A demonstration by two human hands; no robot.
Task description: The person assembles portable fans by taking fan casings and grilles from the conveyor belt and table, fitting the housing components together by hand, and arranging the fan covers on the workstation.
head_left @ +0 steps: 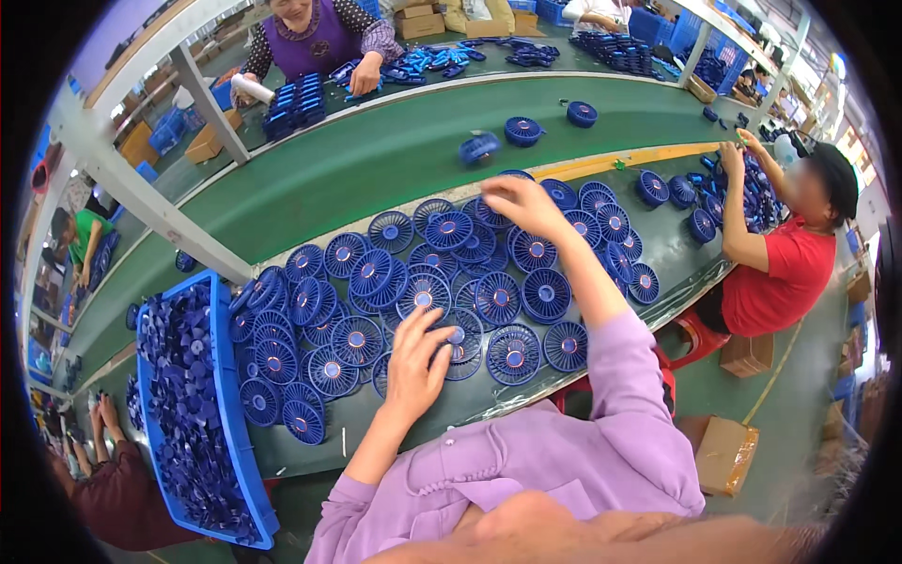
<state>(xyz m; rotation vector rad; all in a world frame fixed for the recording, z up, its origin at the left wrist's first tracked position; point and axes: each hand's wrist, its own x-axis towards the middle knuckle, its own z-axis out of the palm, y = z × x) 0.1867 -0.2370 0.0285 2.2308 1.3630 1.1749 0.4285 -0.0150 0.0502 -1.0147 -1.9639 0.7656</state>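
Many round dark-blue fan heads with slatted guards (514, 354) lie in overlapping heaps on the dark green bench in front of me. My left hand (412, 365) rests over the near part of this heap, fingers spread, its tips at a fan guard (425, 292). It does not grip anything that I can see. My right hand (528, 204) is stretched out over the far edge of the heap, beside the conveyor, fingers extended and holding nothing. Beyond its fingertips, a blurred blue fan head (479, 148) is over the green conveyor belt, apart from the hand.
The green conveyor belt (310, 193) carries more fan heads (523, 131). A blue crate (246, 442) full of small dark-blue parts stands at my left. One co-worker in red (785, 273) sits at the right; another in purple (310, 47) works across the belt. A white post (155, 197) rises at left.
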